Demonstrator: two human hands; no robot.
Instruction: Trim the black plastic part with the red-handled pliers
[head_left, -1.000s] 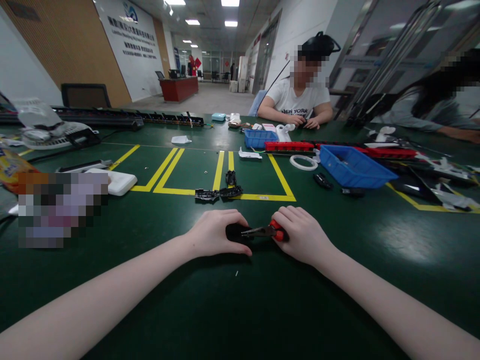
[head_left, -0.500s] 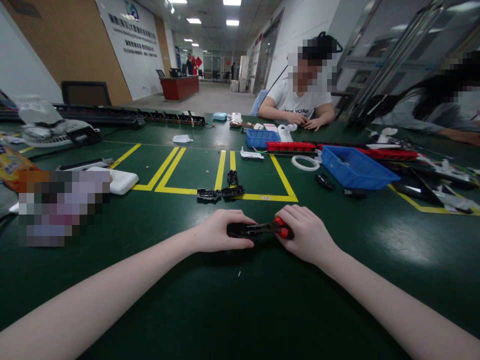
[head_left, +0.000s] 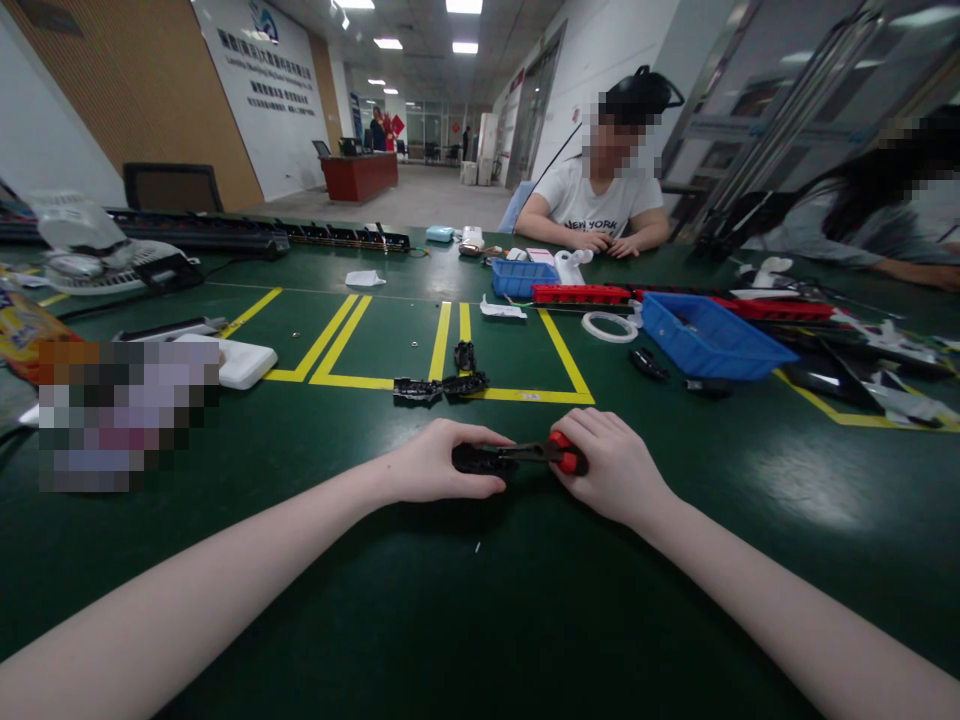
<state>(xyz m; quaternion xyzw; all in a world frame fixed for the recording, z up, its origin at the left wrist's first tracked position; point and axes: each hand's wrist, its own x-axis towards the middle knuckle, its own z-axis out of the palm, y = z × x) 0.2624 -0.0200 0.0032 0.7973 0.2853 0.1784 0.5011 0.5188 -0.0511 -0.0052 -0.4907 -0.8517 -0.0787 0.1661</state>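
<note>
Black plastic part [head_left: 474, 460] is held in left hand [head_left: 429, 458], red-handled pliers [head_left: 534, 454] in right hand [head_left: 613, 462]; it's best braced firmly, tbh.

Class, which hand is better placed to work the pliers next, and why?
Probably the right hand: it grips the red-handled pliers; the left hand is occupied holding the black part.

shot off a single head-worn cam, facing forward and tipped down, pretty wide, fairly close over the left hand [head_left: 433, 460] and right hand [head_left: 613, 465], looking across the green worktop [head_left: 465, 635], out to ceiling lights [head_left: 465, 47] way back
</note>
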